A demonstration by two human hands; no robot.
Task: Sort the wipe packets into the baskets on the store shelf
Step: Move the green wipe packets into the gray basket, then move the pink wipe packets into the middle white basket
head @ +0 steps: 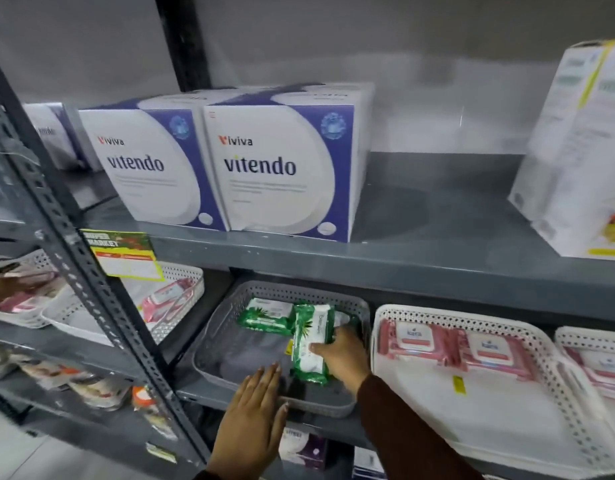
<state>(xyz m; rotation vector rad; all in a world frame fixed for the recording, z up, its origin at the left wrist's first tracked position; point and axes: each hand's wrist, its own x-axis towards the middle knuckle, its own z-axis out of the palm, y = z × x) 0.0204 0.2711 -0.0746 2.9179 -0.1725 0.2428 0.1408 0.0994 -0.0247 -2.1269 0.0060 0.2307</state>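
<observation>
A grey perforated basket (pixel 219 325) sits on the middle shelf. Inside it my right hand (pixel 344 355) grips a green wipe packet (pixel 311 341), held lengthwise near the basket's right side. A second green wipe packet (pixel 266 315) lies flat at the back of the basket. My left hand (pixel 252 420) rests flat, fingers spread, on the basket's front rim and holds nothing. To the right, a white basket (pixel 420 393) holds two pink wipe packets (pixel 451 344) side by side at its back.
Another white basket (pixel 591 362) with pink packets stands at far right. A white basket (pixel 185 282) with a pink packet stands left of the grey one, behind the slotted upright post (pixel 91 282). Vitendo boxes (pixel 282 168) fill the shelf above. A price tag (pixel 124 254) hangs from that shelf's edge.
</observation>
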